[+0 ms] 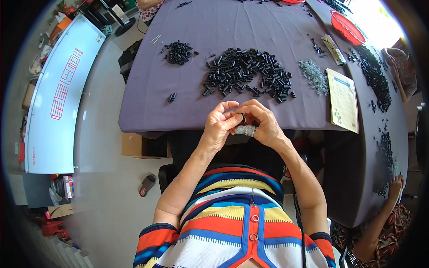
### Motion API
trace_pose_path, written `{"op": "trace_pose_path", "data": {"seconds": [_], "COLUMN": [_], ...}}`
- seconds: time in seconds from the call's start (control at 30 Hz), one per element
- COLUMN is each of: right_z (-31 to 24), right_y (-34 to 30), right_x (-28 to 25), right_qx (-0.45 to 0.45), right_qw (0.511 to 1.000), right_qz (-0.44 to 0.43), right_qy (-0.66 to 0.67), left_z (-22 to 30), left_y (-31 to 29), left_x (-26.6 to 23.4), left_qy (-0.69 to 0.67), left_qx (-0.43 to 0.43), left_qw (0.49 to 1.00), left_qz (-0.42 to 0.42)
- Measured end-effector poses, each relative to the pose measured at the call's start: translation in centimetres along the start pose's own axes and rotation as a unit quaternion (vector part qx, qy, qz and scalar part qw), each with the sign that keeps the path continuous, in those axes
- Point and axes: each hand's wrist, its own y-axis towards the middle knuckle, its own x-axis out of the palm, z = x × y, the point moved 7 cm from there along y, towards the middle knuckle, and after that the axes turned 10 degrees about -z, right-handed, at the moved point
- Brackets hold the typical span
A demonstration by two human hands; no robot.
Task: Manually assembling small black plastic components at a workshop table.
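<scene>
Just off the near edge of the table, my two hands meet in front of me. My left hand (217, 127) is closed, thumb and fingertips pinching a small black part (242, 119). My right hand (267, 126) curls around the same spot, its fingers bent and closed against the part. A whitish, crinkled wrap (245, 130) shows below the part at my right hand, seemingly around a finger. My fingers hide most of the part. Beyond my hands lies a large heap of short black tubular pieces (237, 69). Two or so joined pieces (172, 97) lie to its left.
A smaller black heap (178, 52) is at the left, a pile of small clear pieces (314, 77) at the right. Beside that lie a yellowish booklet (343, 100) and a long box (334, 50). A red basket (347, 27) stands farther right. Another person's hand (395, 185) works at the right table.
</scene>
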Motion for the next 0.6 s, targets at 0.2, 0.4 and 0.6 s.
{"op": "trace_pose_path", "data": {"seconds": [0.2,0.4,0.6], "right_z": [0.4,0.2,0.1], "right_y": [-0.1,-0.1,0.1], "right_x": [0.0,0.1,0.3], "right_qx": [-0.006,0.018,0.007], "right_qw": [0.998,0.999,0.998], "right_qz": [0.016,0.013,0.029], "right_qy": [0.053,0.048,0.052], "left_z": [-0.7,-1.3,-1.4], "left_y": [-0.1,0.0,-0.1], "left_x": [0.8,0.4,0.1], "left_qy": [-0.096,-0.122,-0.11], "left_qx": [-0.041,-0.056,-0.065], "left_qw": [0.995,0.991,0.992], "left_qz": [0.005,-0.016,-0.016]}}
